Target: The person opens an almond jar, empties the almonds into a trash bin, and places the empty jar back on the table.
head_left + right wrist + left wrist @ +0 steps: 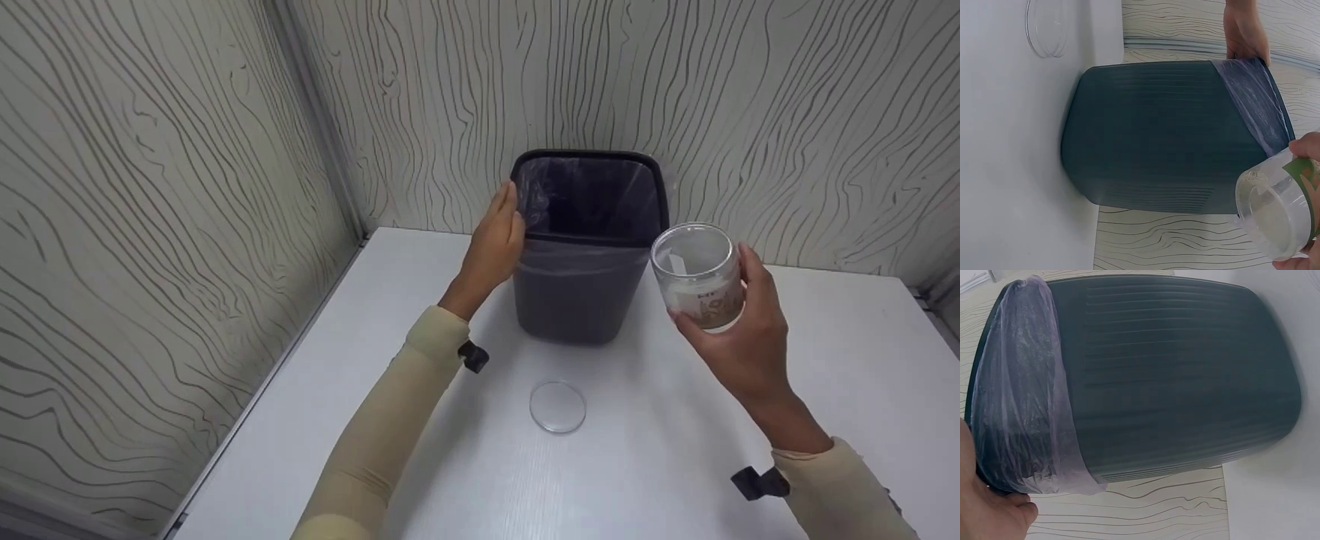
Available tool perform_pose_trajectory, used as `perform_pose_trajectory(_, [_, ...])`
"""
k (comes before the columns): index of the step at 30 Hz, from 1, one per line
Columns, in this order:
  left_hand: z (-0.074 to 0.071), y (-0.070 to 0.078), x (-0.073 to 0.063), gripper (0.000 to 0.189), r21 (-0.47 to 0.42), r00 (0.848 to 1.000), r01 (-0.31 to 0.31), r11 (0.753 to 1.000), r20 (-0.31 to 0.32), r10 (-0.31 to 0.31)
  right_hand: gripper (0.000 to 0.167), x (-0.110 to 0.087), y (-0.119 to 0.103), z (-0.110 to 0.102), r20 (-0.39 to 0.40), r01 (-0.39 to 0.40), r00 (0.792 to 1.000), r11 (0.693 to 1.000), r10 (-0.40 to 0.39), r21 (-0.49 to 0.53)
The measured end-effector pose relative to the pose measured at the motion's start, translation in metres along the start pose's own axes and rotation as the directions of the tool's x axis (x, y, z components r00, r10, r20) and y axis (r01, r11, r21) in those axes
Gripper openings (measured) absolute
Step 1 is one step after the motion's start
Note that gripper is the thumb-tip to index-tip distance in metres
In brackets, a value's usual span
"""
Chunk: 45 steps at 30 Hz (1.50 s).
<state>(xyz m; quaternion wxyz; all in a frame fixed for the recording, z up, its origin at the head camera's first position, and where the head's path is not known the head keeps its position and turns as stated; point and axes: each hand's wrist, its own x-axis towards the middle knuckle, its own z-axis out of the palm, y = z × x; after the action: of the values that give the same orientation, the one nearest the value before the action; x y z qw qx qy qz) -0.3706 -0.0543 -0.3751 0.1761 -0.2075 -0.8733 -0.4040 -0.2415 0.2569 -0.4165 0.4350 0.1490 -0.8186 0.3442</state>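
A dark trash bin (574, 304) stands upright on the white table, its rim lined with a clear plastic bag (1022, 382). Against the bin's left side, just at the rim, rests my left hand (491, 244) with its fingers fairly straight. My right hand (750, 345) grips a clear jar (697, 292) with a printed label, thumb on one side and fingers on the other. The jar is lidless, held in the air by the bin's front right corner. Whitish residue shows inside it, though its exact contents are unclear. A round clear lid (558, 407) lies flat on the table.
The white table (345, 375) carries the bin and the lid. Behind it and to the left rise walls (450, 97) with a wood-grain line pattern, close to the bin's back. Black straps sit at both sleeved wrists.
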Motion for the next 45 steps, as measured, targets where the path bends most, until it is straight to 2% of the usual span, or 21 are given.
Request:
perform_pose_trajectory(20, [-0.002,-0.001,0.004,0.053,0.016,1.000,0.015,1.000,0.004,-0.015,0.112,-0.032,-0.001,0.011,0.024,-0.045,0.999,0.998,0.044,0.034])
perform_pose_trajectory(36, [0.000,0.000,0.003,0.053,0.020,1.000,0.000,1.000,-0.005,0.000,0.107,-0.053,0.002,0.016,0.101,-0.134,0.987,0.989,0.127,0.066])
perform_pose_trajectory(45, [0.002,0.000,0.002,0.053,0.011,1.000,0.012,1.000,-0.005,-0.012,0.109,-0.066,0.005,0.020,0.139,-0.171,0.978,0.980,0.157,0.100])
